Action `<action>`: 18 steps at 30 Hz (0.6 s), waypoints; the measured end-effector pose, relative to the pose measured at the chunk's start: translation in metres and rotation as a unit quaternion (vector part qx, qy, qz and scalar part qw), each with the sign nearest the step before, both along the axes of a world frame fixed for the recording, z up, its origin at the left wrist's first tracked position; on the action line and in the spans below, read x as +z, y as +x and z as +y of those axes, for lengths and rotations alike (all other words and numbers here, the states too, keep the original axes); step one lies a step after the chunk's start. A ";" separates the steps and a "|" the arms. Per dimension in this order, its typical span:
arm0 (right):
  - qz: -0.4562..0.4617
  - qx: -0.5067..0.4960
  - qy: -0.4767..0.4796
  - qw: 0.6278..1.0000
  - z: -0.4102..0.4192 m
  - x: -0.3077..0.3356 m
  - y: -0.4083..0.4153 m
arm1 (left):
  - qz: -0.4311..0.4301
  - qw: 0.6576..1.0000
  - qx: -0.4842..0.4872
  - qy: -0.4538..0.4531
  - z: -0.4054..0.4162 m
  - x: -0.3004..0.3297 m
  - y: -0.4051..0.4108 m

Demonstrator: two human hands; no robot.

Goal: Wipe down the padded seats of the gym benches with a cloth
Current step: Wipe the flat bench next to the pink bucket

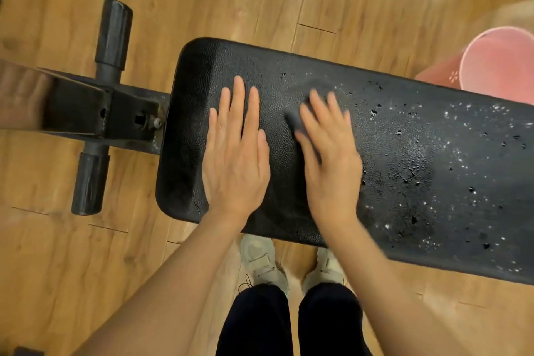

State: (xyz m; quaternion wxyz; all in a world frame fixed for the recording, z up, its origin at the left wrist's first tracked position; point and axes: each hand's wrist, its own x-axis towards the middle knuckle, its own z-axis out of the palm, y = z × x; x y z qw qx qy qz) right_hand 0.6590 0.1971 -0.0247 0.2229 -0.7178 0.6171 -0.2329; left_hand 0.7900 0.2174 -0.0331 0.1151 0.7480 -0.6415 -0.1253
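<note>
A black padded bench seat (404, 153) runs from the middle to the right, its vinyl cracked and flecked white toward the right. My left hand (235, 153) lies flat on the pad's left end, fingers straight. My right hand (329, 153) is motion-blurred beside it, fingers spread, pressing a dark grey cloth (294, 120) onto the pad. Only a small edge of the cloth shows past the fingers.
The bench's black metal frame (86, 107) with two foam rollers (114, 35) sticks out to the left. A pink bucket (497, 66) stands on the wooden floor behind the bench at right. My feet in pale shoes (263, 263) stand right at the near edge.
</note>
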 end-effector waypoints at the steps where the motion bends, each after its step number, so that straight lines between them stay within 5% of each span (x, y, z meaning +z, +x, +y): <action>1: -0.005 -0.002 0.009 1.000 0.021 0.004 -0.004 | 0.000 1.000 -0.001 -0.002 -0.001 0.000 0.000; 4: -0.018 -0.010 0.015 1.000 0.040 0.007 -0.008 | 0.001 1.000 -0.001 0.000 -0.002 0.001 -0.001; 8: 0.004 -0.031 -0.024 0.999 -0.046 -0.003 0.042 | -0.003 1.000 0.002 -0.005 -0.001 -0.003 0.000; 13: 0.044 0.097 -0.064 0.992 -0.077 -0.007 0.024 | -0.005 1.000 0.007 0.001 -0.002 -0.001 -0.001; 18: 0.017 -0.097 -0.003 0.995 -0.065 0.001 -0.004 | -0.008 1.000 0.008 0.002 -0.001 -0.001 -0.002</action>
